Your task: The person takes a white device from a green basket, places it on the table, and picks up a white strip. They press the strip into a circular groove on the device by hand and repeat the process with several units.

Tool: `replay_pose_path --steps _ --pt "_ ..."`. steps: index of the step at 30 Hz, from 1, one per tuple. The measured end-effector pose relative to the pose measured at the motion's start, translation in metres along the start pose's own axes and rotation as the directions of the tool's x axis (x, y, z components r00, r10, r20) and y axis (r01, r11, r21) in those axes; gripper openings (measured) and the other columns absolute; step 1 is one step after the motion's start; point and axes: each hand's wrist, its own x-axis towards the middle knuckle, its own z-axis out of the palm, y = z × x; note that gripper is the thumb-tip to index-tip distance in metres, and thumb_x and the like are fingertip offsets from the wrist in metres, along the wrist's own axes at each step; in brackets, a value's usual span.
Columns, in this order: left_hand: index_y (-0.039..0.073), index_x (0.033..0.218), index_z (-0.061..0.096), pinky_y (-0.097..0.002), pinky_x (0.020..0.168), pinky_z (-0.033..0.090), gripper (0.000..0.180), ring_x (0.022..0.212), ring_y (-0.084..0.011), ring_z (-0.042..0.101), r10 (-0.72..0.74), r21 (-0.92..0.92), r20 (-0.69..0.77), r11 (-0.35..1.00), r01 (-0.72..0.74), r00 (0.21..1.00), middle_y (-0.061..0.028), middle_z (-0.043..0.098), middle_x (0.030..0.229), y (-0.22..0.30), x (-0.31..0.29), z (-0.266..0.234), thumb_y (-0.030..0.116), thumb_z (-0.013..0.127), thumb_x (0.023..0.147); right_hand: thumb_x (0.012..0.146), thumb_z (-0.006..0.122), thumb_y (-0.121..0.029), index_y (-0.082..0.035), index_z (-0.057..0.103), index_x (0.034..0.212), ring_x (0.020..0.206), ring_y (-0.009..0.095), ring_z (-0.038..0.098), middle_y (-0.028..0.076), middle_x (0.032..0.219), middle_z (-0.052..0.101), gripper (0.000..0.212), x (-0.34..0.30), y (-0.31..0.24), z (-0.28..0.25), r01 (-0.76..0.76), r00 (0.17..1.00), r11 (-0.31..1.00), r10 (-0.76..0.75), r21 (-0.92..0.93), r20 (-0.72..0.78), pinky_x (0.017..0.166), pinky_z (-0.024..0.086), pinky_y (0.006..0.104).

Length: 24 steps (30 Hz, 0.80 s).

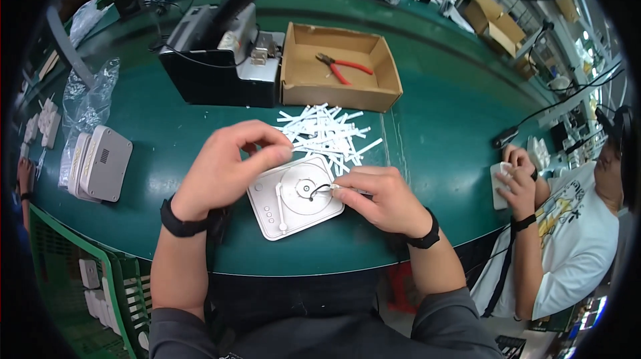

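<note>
A white turntable-shaped device (270,200) lies flat on the green table in front of me, with a round platter, a tone-arm shape and small buttons. My right hand (382,199) pinches a short black cable (323,187) with a white end, just above the platter's right side. Beyond the device lies a loose pile of white strips (320,133). At the near left edge of that pile, the thumb and forefinger of my left hand (244,152) are closed together. Whether a strip sits between those fingertips is hard to make out.
Behind the pile stands a cardboard box (294,95) holding red-handled cutters (347,67). Left of it is a black-and-silver machine (220,72). Several white devices (107,165) stand at the left, near clear plastic (93,92). A green crate (73,245) is lower left; a co-worker (574,232) works at the right.
</note>
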Motion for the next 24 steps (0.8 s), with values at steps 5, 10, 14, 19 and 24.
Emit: replay_pose_path --steps 5,10,14,19,24 --pt "-0.002 0.104 0.076 -0.0291 0.080 0.054 0.021 0.086 -0.0121 0.067 -0.090 0.164 -0.121 0.980 0.110 0.988 -0.0066 0.076 0.093 -0.028 0.011 -0.012 0.018 0.075 0.099 0.097 0.076 -0.012 0.001 0.077 0.097 0.074 0.029 0.070 0.014 0.085 0.072 0.014 -0.002 -0.026 -0.009 -0.012 1.000 0.994 0.014 -0.112 0.013 0.066 0.054 0.0361" --pt "-0.003 0.107 0.076 -0.0300 0.075 0.055 0.025 0.081 -0.0122 0.068 -0.158 0.237 0.078 0.962 0.136 0.984 -0.0065 0.076 0.090 -0.032 0.013 -0.013 0.020 0.077 0.098 0.096 0.078 -0.014 0.001 0.076 0.098 0.074 0.029 0.070 0.014 0.087 0.072 0.015 -0.015 -0.054 -0.022 -0.117 0.992 0.966 0.125 -0.229 0.021 0.067 0.054 0.0365" --pt "-0.002 0.111 0.075 -0.0288 0.071 0.058 0.025 0.079 -0.0123 0.070 -0.233 0.220 0.307 0.961 0.170 0.923 -0.0076 0.077 0.092 -0.019 0.007 -0.014 0.020 0.076 0.099 0.093 0.082 -0.023 0.000 0.073 0.114 0.094 0.033 0.070 0.018 0.107 0.071 0.032 -0.035 -0.063 -0.006 -0.199 0.978 0.921 0.167 -0.335 -0.125 0.079 0.056 0.0390" --pt "0.000 0.118 0.072 -0.0271 0.065 0.061 0.027 0.077 -0.0135 0.073 -0.280 0.058 0.487 0.955 0.290 0.827 -0.0086 0.078 0.094 -0.009 0.010 0.004 0.021 0.075 0.101 0.085 0.085 -0.042 -0.004 0.060 0.143 0.130 0.037 0.059 0.020 0.140 0.059 0.074 -0.073 -0.088 0.063 -0.074 0.976 0.787 -0.069 -0.612 -0.207 0.108 0.047 0.0526" --pt "0.000 0.120 0.070 -0.0267 0.064 0.061 0.029 0.077 -0.0140 0.075 -0.220 -0.087 0.607 0.937 0.339 0.764 -0.0081 0.078 0.095 -0.014 0.003 0.011 0.020 0.075 0.101 0.085 0.086 -0.039 -0.006 0.064 0.139 0.129 0.031 0.060 0.015 0.134 0.063 0.066 -0.068 -0.100 0.094 -0.023 0.996 0.768 -0.037 -0.640 -0.080 0.110 0.044 0.0543"
